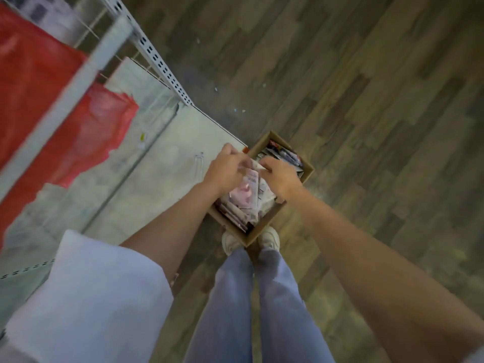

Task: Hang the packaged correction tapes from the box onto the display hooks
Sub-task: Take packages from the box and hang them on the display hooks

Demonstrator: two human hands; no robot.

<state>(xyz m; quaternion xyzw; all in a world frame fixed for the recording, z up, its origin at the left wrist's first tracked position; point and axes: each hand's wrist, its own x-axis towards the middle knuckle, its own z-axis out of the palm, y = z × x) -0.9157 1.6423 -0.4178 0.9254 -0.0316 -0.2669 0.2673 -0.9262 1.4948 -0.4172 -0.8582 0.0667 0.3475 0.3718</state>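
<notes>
A shelf (136, 163) and its slotted upright (157, 58) crowd the box's (264, 226) left side. Bare floor (366, 100) lies open to its right.

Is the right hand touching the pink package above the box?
Touching. Head view: right hand fingers pinch the pink package's top edge over the box.

The light is dim and even, with a slightly warm cast on the wood-patterned floor (366, 100); no clear source shows. Shadows are soft and faint. Motion blur smears the whole picture, heaviest on the red sheet (39, 87) and shelf upright (78, 82) at far left. The wide lens bends straight lines towards the edges, and the near forearms look stretched.
</notes>
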